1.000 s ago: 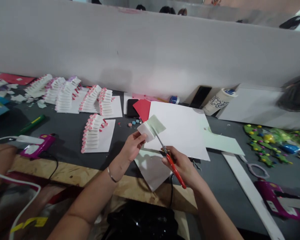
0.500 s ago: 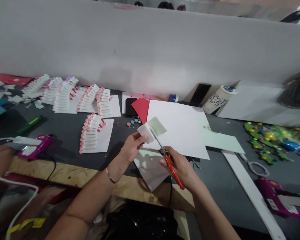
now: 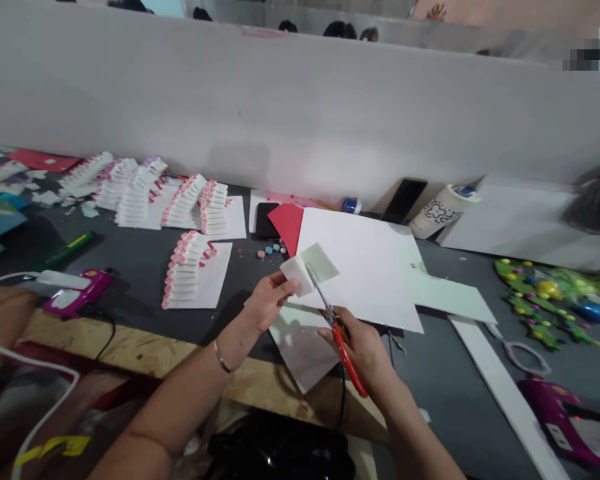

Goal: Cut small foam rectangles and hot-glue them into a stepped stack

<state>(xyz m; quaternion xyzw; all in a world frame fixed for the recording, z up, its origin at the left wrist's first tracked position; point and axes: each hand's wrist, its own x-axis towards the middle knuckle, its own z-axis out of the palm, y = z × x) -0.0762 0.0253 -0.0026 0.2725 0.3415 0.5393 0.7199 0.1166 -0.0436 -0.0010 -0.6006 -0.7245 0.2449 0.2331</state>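
The left hand pinches a small white-and-green paper piece over the big white sheet's left side, and the right hand grips red-handled scissors across it, the cut seemingly not yet finished.

Metal-bladed scissors with glossy plastic handles, matt papery piece, rough chipboard edge

Right hand holds red-handled scissors

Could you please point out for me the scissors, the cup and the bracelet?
Scissors [image 3: 341, 339]: head view, on the red handle.
Cup [image 3: 439, 212]: head view, on its patterned side.
Bracelet [image 3: 219, 358]: head view, on its band.
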